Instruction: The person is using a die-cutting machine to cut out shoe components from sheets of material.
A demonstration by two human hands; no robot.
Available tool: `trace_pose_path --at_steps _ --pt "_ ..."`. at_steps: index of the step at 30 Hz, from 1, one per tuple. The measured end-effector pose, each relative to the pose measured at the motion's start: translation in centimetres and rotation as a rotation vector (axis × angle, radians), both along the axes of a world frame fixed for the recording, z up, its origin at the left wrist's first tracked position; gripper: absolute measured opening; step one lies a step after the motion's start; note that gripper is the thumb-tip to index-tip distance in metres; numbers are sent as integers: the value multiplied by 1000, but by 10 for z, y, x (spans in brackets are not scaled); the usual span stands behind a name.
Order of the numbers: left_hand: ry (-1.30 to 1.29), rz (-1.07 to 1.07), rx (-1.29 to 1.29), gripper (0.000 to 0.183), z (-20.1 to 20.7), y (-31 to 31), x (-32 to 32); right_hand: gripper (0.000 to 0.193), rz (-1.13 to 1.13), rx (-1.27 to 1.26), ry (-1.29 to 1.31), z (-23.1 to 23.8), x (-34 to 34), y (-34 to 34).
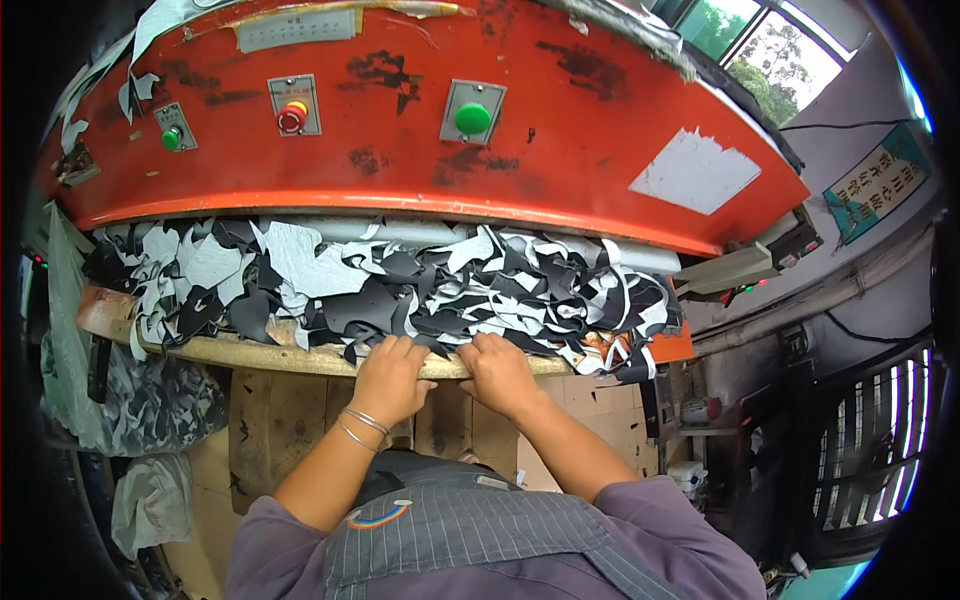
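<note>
A long heap of black and white sheet scraps (pixel 370 304) lies on the bed beneath a red machine. Along the bed's front runs a pale, rounded wooden edge (pixel 310 360). My left hand (pixel 388 382) is closed over this edge near its middle, fingers bent on top against the scraps and thumb pointing right. Just to the right, my right hand (pixel 498 374) grips the same edge, its fingertips next to the heap. A small gap separates the two hands. Parts of both hands' undersides are hidden.
The red machine front (pixel 390 140) spans the far side, with a green button (pixel 472 119), a red stop button (pixel 292 117) and a smaller green knob (pixel 172 138). A clear plastic bag of scraps (pixel 165 400) hangs at the left. Dark slatted equipment (pixel 870 440) stands at the right.
</note>
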State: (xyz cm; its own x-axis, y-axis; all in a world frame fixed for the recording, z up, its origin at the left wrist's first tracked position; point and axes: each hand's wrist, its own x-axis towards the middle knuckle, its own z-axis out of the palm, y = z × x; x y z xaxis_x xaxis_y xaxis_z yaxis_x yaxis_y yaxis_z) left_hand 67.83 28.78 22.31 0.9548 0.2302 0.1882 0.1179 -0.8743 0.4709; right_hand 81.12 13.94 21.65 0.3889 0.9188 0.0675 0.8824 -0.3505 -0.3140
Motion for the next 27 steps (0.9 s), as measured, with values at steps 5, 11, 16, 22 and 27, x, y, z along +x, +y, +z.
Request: trace_pose_path --at_steps 5,11,16,22,27 --pt "126 -5 -49 38 7 6 16 43 108 -87 54 8 23 0" --pt "407 -80 -307 34 23 47 66 48 220 -162 238 35 139 52" --pt "-129 30 9 50 -55 62 155 79 163 -177 -156 -3 241 118" --pt "92 -8 10 66 -70 75 184 63 408 78 261 -45 304 121" --pt "-86 32 -410 100 -57 80 197 68 364 394 487 -51 263 83"
